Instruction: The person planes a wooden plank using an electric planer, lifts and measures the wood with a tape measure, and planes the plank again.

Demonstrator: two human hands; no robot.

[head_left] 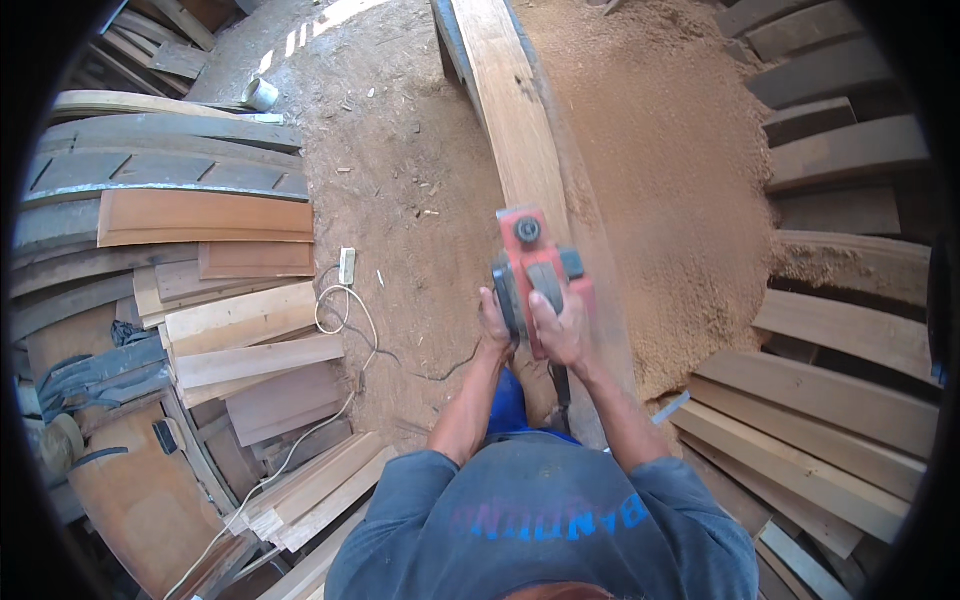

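From my far-off seat, I have the red planer [520, 268] over the near part of the long, pale board [510, 120]. The board runs straight away from me to the far edge of what I can see. My right hand [563, 328] is wrapped around the planer's grey handle. My left hand [491, 320] is at its black left side, but some fingers are hidden, so I can't tell how tight they are.

I think this step is shaving the top of the board smooth. Wood dust [660, 210] lies thick on the right. Next, I'd guess I need to push the planer flat and straight toward the far end, minding the dark cord [425, 376] on the left.
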